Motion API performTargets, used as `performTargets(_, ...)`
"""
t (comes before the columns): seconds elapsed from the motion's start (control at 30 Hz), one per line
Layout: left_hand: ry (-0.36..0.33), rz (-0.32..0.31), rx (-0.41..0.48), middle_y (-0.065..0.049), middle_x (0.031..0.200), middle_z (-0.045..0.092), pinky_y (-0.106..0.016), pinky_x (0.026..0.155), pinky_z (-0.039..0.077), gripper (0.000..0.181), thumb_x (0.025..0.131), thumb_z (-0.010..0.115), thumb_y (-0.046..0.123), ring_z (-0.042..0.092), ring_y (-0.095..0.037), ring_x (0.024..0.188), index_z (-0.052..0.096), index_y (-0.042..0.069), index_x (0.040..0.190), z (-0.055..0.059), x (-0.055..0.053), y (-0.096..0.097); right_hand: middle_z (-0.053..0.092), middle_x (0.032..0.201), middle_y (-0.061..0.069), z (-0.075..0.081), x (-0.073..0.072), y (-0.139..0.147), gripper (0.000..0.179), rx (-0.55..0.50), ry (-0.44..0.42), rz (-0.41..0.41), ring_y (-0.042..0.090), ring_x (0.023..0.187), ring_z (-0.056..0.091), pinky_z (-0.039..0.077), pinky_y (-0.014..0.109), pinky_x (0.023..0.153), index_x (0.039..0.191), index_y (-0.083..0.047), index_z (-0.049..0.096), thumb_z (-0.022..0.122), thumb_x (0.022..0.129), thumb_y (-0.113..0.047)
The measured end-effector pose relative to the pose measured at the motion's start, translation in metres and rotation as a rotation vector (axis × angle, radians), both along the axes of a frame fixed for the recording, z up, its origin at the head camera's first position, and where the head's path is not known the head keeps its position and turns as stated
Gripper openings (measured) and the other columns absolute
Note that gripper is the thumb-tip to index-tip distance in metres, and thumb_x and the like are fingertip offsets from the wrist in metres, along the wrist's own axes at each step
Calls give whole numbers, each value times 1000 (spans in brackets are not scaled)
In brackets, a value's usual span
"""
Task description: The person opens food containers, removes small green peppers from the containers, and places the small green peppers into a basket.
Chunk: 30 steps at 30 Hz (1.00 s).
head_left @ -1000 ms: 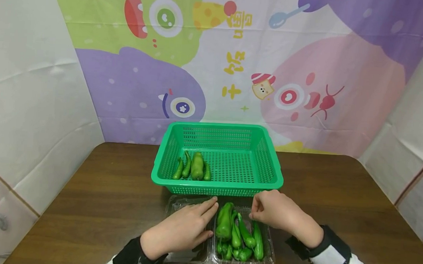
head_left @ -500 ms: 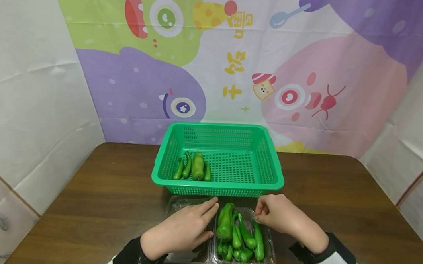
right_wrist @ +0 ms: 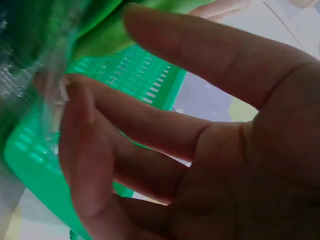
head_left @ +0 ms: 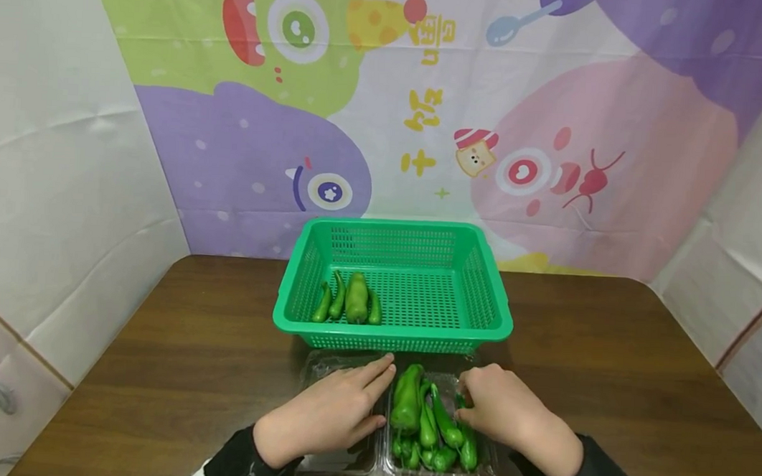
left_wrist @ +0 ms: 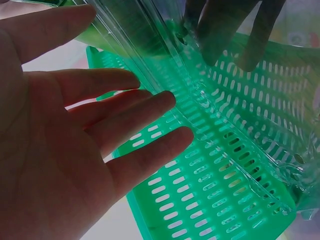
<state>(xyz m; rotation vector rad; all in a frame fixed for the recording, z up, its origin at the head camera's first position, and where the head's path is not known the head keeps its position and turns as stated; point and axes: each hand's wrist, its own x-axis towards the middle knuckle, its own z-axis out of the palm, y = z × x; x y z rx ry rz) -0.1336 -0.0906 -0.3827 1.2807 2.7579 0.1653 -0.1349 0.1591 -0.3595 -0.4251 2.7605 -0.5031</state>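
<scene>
A clear plastic clamshell box lies opened out on the table, its lid (head_left: 319, 368) to the left of its tray (head_left: 488, 475). Several green peppers fill the tray, including one thick pepper (head_left: 407, 401). Across the lid lies my left hand (head_left: 329, 415), fingers straight, fingertips by the seam; the left wrist view shows them spread. At the tray's right side, my right hand (head_left: 508, 410) reaches over the upper end of a long pepper (head_left: 469, 452). In the right wrist view the thumb stands apart from the bent fingers (right_wrist: 92, 165). The fingertips' contact with the pepper is unclear.
Just beyond the box stands a green perforated basket (head_left: 389, 332). Several green peppers lie at its left side, among them a wide one (head_left: 356, 299). The brown table (head_left: 175, 342) extends left and right. A cartoon-print cloth (head_left: 415, 197) hangs behind.
My right hand, which hovered at the tray's upper right rim, has come down over the end of the rightmost pepper, its thumb and fingers farther apart. My left hand stays on the lid.
</scene>
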Motion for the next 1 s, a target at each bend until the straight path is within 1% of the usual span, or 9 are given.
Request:
performTargets(0.1,-6,0,1,-15,154,30,-36,99,47,64,96,54,37,49,-22,129,34,4,147,0,0,1,55,62,0,2,1,-3,16,39,1,12,14,55,52,41,31,52,76,-8,64,79,74,-11)
performTargets(0.23,-7,2,-2,-14,154,30,-36,98,48,64,96,54,37,49,-22,129,34,3,147,0,0,1,52,60,3,2,0,-4,18,50,-25,24,16,54,49,35,31,52,72,-9,61,78,74,-5)
performTargets(0.3,-10,7,-6,-14,154,29,-36,99,48,64,97,54,37,48,-22,129,34,4,147,0,0,1,52,61,2,2,-1,-3,17,50,-30,26,15,55,50,37,31,52,74,-9,61,78,74,-6)
performTargets(0.43,-11,17,-16,-13,155,28,-36,100,47,64,97,53,38,47,-23,131,32,5,148,1,0,0,51,58,1,1,-1,-3,17,27,-15,46,14,52,48,36,29,50,72,-10,62,78,76,-14)
performTargets(0.57,-1,20,-22,-14,154,28,-37,99,47,64,97,53,38,47,-23,130,32,5,148,1,0,0,58,63,0,-2,1,-4,16,18,20,83,13,54,52,44,30,52,79,-9,69,78,78,-22)
performTargets(0.67,5,18,-24,-14,154,29,-37,99,47,64,97,53,38,48,-23,130,33,5,148,1,0,0,62,70,-1,-5,3,-6,23,47,66,100,14,62,57,51,34,59,87,-9,72,79,76,-27)
performTargets(0.87,-4,24,-21,-14,154,29,-36,99,47,64,97,53,38,48,-23,130,33,6,148,1,0,0,63,75,3,-9,10,-11,37,79,140,116,22,72,59,52,38,65,87,-6,72,79,73,-40)
performTargets(0.93,-6,27,-21,-14,154,29,-37,99,47,64,97,53,39,48,-23,130,33,6,148,1,0,0,62,75,2,-10,11,-12,39,79,145,143,20,70,58,52,36,63,86,-7,72,79,73,-42)
performTargets(1.0,-8,30,-22,-13,154,29,-37,99,47,64,97,53,39,48,-23,130,33,6,148,2,0,0,59,68,0,-10,12,-14,37,81,134,168,16,63,56,49,32,57,77,-8,70,78,73,-44)
